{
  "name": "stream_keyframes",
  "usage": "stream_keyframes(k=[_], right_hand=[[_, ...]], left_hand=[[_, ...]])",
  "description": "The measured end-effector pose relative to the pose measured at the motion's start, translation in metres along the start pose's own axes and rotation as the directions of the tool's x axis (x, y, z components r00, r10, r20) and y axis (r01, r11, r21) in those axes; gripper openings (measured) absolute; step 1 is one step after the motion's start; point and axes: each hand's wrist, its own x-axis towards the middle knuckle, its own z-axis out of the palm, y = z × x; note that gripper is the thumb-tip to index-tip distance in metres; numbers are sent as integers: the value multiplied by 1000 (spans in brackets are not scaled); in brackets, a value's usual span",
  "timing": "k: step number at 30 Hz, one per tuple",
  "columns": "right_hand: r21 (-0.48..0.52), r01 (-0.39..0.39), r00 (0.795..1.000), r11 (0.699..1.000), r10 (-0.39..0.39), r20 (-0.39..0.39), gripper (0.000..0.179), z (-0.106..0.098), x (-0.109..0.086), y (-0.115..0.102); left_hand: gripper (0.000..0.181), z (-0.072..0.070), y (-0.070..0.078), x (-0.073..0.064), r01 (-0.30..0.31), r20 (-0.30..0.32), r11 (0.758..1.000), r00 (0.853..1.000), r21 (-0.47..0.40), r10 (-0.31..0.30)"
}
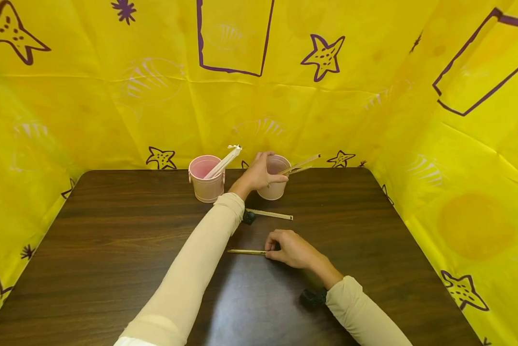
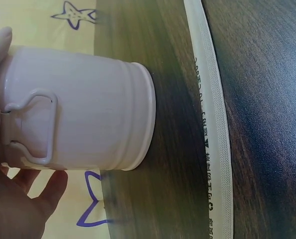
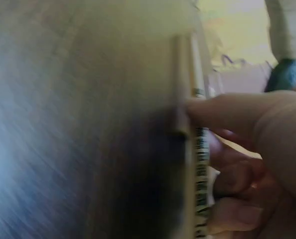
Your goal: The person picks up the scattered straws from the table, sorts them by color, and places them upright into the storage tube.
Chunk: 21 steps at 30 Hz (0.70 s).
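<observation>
My left hand (image 1: 259, 173) grips the right pink bucket (image 2: 78, 109) near its rim, fingers and thumb curled around it. Thin wrapped straws (image 1: 299, 166) lean out of this bucket to the right. Lower on the table, my right hand (image 1: 291, 247) pinches the right end of a slim tan straw (image 1: 246, 252) between thumb and fingers, low over the wood. Between bucket and right hand lies another straw (image 1: 271, 215) in a printed paper wrapper, partly hidden behind the left wrist. The right wrist view is blurred.
A second pink bucket (image 1: 208, 187) stands to the left, with white-wrapped straws (image 1: 224, 163) leaning out of it. The dark wooden table (image 1: 349, 216) ends at a yellow patterned sheet (image 1: 284, 105) behind and at the sides. Dark bands (image 1: 312, 298) sit at both wrists.
</observation>
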Motion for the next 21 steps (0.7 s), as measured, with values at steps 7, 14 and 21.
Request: stream_keyframes(k=[7, 14, 21], right_hand=[[32, -40, 989, 999, 35, 145, 13, -26, -12, 10], [149, -99, 977, 984, 68, 205, 5, -51, -31, 20], [248, -62, 997, 967, 50, 52, 19, -71, -43, 28]], left_hand=[[99, -2, 0, 1, 6, 1, 1000, 1000, 6, -6], [99, -1, -1, 2, 1, -3, 1000, 1000, -3, -1], [99, 0, -3, 2, -2, 1, 1000, 1000, 3, 2]])
